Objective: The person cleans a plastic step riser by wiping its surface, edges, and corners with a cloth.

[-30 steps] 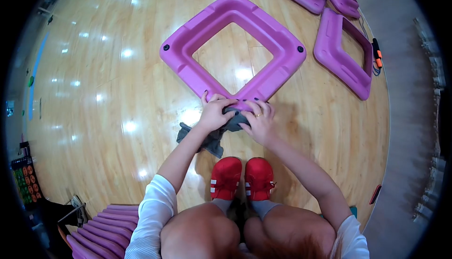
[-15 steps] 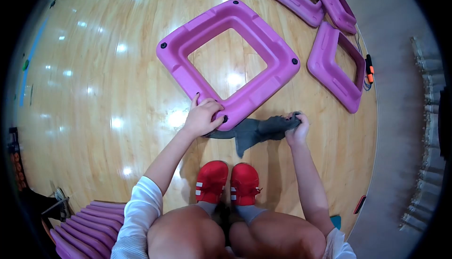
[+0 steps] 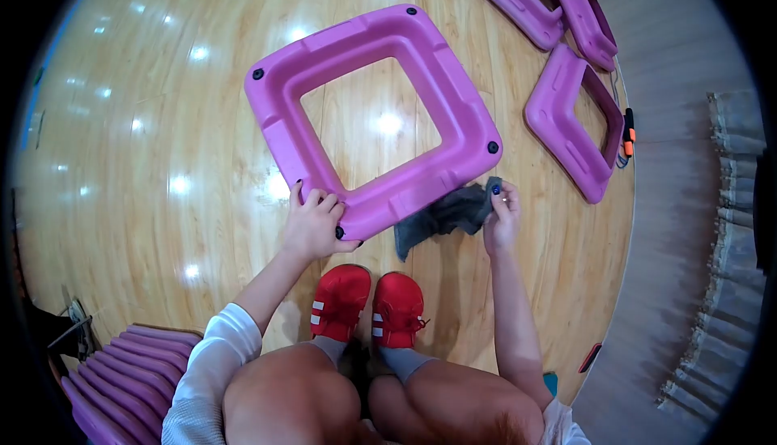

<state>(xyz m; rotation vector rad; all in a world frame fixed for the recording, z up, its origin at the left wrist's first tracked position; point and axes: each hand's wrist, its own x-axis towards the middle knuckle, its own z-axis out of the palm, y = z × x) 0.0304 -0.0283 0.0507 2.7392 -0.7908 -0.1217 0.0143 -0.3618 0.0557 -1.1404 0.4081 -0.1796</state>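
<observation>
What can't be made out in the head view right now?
In the head view:
Grey cloth: part hidden by the purple square frame.
Square frame's underside: hidden by its own body.
Purple stack: cut off by the bottom edge.
Topmost purple piece: cut off by the top edge.
Black-and-orange object: too small to identify.

A square purple frame (image 3: pixel 457 97), set askew, partly hides a crumpled grey cloth (image 3: pixel 443 215).

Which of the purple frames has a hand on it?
The middle square frame, its near corner in the left hand. No hand touches the three frames at upper right or the pieces at lower left.
</observation>
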